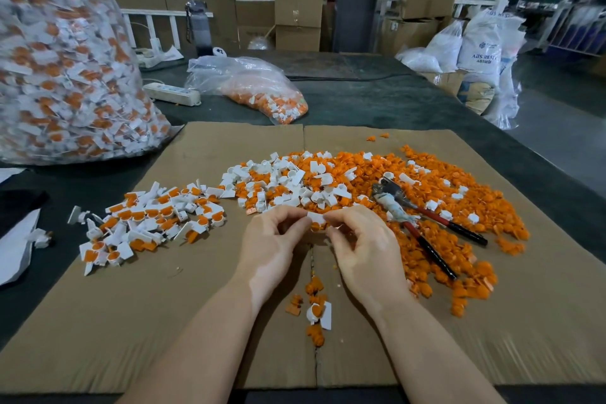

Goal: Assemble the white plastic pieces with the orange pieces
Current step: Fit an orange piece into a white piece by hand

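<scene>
Seated at a dark work table (377, 102), a person brings both hands together over a flattened sheet of cardboard (203, 321). Left hand (272, 246) and right hand (364, 249) meet at the fingertips, both sets of fingers curled and pinching a small white plastic piece (316, 217) between them, with a bit of orange showing just beneath it. The piece is held just above the cardboard, at the near edge of the loose parts.

Directly beyond the hands lies a wide heap of loose orange pieces (426, 207), topped on its left half by a scatter of loose white pieces (288, 184). A pair of pliers (423, 223) with red and black handles rests on the orange heap, to the right of the hands. To the left, apart from the heap, sits a pile of assembled white-and-orange units (154, 223). A few stray parts (316, 311) lie on the cardboard between the forearms.

At far left stands a large clear bag (65, 59) packed with white-and-orange parts. A smaller clear bag (255, 88) lies open behind the cardboard, beside a white power strip (172, 93). Cardboard boxes (296, 10) and white sacks (478, 43) fill the background.
</scene>
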